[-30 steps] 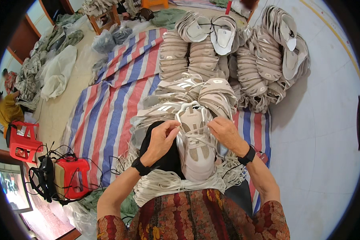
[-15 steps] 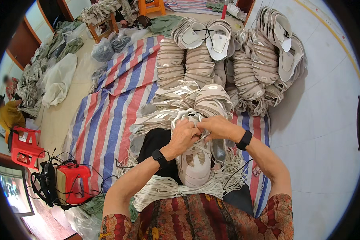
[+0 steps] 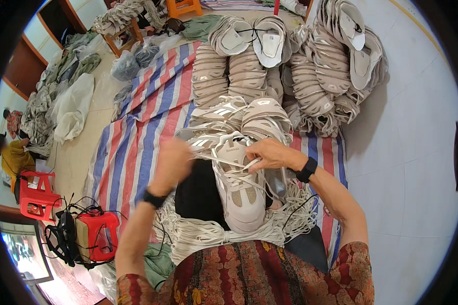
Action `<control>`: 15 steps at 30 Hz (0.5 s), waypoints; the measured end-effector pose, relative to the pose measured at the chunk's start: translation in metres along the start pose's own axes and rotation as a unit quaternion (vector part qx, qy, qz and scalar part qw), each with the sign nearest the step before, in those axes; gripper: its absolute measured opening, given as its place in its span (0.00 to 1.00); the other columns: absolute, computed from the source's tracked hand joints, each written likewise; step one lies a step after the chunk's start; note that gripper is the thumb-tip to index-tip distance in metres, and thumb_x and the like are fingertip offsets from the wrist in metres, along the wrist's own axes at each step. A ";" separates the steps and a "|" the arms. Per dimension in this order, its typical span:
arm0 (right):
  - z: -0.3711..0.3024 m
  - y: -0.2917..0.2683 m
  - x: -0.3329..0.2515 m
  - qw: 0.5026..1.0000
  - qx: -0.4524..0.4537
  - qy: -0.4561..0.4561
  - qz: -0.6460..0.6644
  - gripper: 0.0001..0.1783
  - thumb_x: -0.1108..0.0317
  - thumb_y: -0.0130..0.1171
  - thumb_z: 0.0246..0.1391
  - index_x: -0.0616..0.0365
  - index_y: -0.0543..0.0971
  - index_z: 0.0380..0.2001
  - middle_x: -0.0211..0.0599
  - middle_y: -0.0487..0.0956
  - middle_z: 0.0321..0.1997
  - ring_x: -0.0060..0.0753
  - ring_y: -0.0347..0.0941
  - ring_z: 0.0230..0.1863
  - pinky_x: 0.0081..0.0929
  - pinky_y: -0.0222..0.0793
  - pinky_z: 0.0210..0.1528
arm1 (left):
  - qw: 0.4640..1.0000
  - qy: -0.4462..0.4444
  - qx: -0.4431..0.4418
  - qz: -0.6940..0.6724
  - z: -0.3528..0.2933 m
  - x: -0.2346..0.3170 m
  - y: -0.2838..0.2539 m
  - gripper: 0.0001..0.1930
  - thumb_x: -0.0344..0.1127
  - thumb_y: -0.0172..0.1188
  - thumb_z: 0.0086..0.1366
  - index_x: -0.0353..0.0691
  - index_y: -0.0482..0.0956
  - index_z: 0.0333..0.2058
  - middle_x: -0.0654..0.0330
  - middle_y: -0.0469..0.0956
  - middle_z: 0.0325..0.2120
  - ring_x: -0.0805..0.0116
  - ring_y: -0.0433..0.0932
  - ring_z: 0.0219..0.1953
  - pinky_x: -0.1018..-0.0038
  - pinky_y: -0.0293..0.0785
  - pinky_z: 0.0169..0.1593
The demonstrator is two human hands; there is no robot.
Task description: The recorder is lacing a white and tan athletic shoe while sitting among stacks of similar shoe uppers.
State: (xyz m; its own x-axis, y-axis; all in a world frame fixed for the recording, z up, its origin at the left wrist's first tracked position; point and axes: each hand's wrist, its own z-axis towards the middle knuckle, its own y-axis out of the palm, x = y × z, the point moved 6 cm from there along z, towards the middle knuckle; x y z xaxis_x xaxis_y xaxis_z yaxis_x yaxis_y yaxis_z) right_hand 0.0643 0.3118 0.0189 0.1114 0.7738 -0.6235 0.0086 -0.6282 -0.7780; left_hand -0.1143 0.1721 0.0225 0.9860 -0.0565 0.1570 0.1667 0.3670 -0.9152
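Note:
A beige and white shoe upper (image 3: 244, 206) lies in front of me, toe toward my body, with pale laces threaded through its eyelets. Out to its left is my left hand (image 3: 172, 165), blurred by motion and closed. A white shoelace (image 3: 208, 158) stretches from the upper to that hand. My right hand (image 3: 272, 154) is at the right side of the upper's opening, fingers pinched on a lace by the tongue. Its fingertips are partly hidden. Each wrist wears a black band.
Bundled white laces (image 3: 201, 235) lie across my lap. Ahead, stacked shoe uppers (image 3: 247, 76) rest on a striped tarp (image 3: 152, 109), with more piled (image 3: 320, 76) to the right. Red stools (image 3: 97, 236), black cables and two people (image 3: 15, 157) are on the left.
My left hand has swung left from the upper, drawing a lace out with it. My right hand stays near the opening, slightly higher. More of the tongue now shows.

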 end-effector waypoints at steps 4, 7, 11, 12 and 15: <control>0.016 0.002 -0.009 1.000 0.016 -0.017 0.009 0.18 0.54 0.59 0.41 0.60 0.70 0.21 0.43 0.71 0.19 0.47 0.69 0.25 0.37 0.61 0.28 | 0.946 -0.281 0.119 0.113 -0.152 -0.181 -0.086 0.06 0.31 0.54 0.53 0.36 0.68 0.22 0.52 0.67 0.20 0.53 0.67 0.26 0.62 0.61 0.31; 0.015 0.008 0.001 0.999 0.031 -0.018 0.008 0.16 0.57 0.60 0.42 0.59 0.71 0.23 0.41 0.70 0.18 0.44 0.68 0.24 0.35 0.61 0.28 | 0.893 -0.390 0.073 0.212 -0.231 -0.219 -0.098 0.06 0.31 0.55 0.52 0.35 0.71 0.24 0.51 0.71 0.21 0.52 0.70 0.28 0.60 0.64 0.31; 0.017 0.003 -0.013 0.999 0.044 0.016 0.010 0.13 0.60 0.60 0.42 0.56 0.73 0.26 0.38 0.72 0.24 0.42 0.70 0.30 0.34 0.62 0.30 | 0.951 -0.306 0.009 0.050 -0.242 -0.197 -0.027 0.17 0.28 0.57 0.51 0.35 0.71 0.41 0.48 0.73 0.37 0.53 0.72 0.40 0.64 0.67 0.42; 0.007 -0.003 -0.016 0.999 0.043 0.030 0.004 0.13 0.60 0.60 0.42 0.56 0.73 0.26 0.38 0.72 0.24 0.42 0.70 0.30 0.34 0.62 0.30 | 0.969 -0.245 0.041 0.009 -0.200 -0.157 0.000 0.23 0.27 0.58 0.50 0.36 0.69 0.48 0.47 0.71 0.42 0.53 0.71 0.44 0.65 0.67 0.47; -0.028 -0.034 -0.054 0.947 0.255 -0.100 -0.167 0.16 0.61 0.61 0.40 0.55 0.72 0.32 0.38 0.72 0.30 0.44 0.69 0.35 0.36 0.64 0.35 | 0.941 -0.255 0.036 -0.219 -0.107 -0.073 0.021 0.24 0.24 0.57 0.52 0.36 0.66 0.50 0.52 0.72 0.39 0.59 0.71 0.41 0.69 0.67 0.47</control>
State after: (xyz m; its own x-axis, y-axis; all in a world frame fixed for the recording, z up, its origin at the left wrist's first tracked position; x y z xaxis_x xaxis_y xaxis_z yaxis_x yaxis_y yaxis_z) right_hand 0.0863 0.2893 0.0813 -0.0041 0.9542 -0.2990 -0.4768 -0.2647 -0.8382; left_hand -0.1826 0.0842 -0.0483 0.6895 0.2294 0.6870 0.5372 0.4742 -0.6975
